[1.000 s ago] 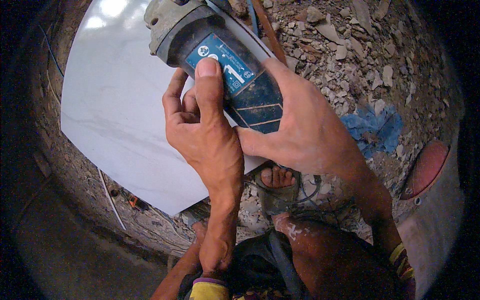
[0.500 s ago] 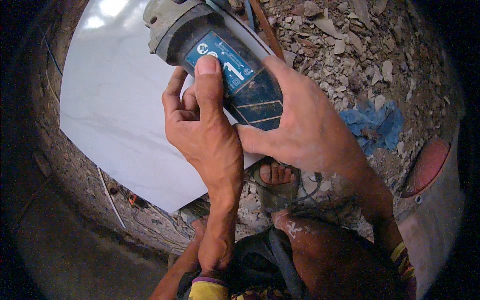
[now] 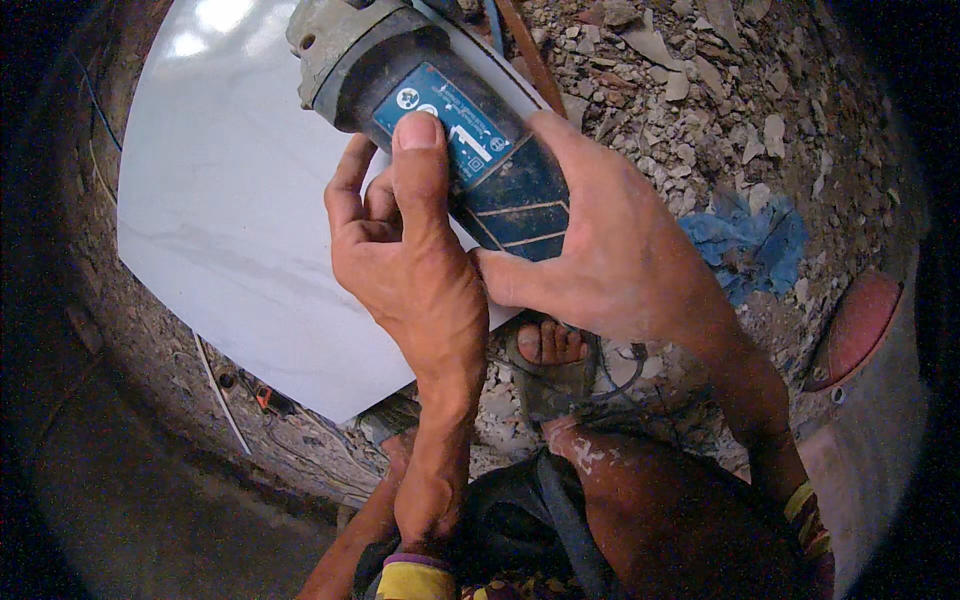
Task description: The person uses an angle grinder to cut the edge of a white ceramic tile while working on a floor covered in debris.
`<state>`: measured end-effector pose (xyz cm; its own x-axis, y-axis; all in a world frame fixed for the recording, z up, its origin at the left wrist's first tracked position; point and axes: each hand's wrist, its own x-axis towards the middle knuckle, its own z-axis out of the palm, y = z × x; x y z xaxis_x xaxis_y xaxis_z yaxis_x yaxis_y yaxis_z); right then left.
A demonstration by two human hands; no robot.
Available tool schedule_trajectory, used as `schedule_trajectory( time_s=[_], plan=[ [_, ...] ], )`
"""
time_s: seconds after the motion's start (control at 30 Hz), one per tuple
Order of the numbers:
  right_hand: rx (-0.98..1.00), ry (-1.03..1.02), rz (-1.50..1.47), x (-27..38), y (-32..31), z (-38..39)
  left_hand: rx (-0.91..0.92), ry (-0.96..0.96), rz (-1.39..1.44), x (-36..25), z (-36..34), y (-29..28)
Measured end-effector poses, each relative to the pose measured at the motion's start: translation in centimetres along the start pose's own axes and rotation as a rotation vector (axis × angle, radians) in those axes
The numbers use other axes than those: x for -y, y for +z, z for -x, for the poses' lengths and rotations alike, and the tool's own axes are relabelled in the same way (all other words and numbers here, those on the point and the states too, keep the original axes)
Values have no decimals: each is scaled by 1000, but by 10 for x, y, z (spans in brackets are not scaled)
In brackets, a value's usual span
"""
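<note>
An angle grinder (image 3: 515, 220) with a dark blue body and a dusty grey gear head is held up in front of me, over a glossy white tile (image 3: 240, 230). My right hand (image 3: 630, 245) wraps around the rear of its body from the right side. With the thumb lying on the blue label, my left hand (image 3: 415, 260) grips the tool from the left, its fingers curled partly underneath. The top end of the grinder is cut off by the upper edge of the picture, and no disc can be made out.
Broken rubble (image 3: 710, 90) covers the ground to the right, with a crumpled blue cloth or plastic (image 3: 750, 245) on it. Farther right lies a red rounded object (image 3: 855, 335). A thin white strip (image 3: 222, 395) and cables are beside the tile. My sandalled foot (image 3: 552, 350) stands below the grinder.
Almost nothing differs. Both hands keep the same hold on the grinder, and the view has shifted very slightly.
</note>
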<state>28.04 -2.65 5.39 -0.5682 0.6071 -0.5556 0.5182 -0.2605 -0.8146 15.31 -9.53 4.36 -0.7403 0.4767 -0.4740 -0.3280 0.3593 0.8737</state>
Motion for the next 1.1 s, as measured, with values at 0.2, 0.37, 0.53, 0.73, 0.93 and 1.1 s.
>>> schedule_trajectory(
  time_s=[0.2,0.37,0.53,0.73,0.93,1.1],
  plan=[
    [-17,-55,6,-7,4,1,-5,17,4,0,5,-1],
    [-47,-90,45,-13,5,4,-42,31,-106,5,9,0],
    [-58,-75,50,-14,3,7,-38,-12,-66,2,11,2],
    [-87,-112,128,-19,5,12,-6,-30,42,7,15,-2],
    [-101,-137,75,-20,7,15,-20,-44,25,4,19,-2],
    [-68,-105,101,-22,7,16,-16,-45,14,5,22,-2]
  ],
)
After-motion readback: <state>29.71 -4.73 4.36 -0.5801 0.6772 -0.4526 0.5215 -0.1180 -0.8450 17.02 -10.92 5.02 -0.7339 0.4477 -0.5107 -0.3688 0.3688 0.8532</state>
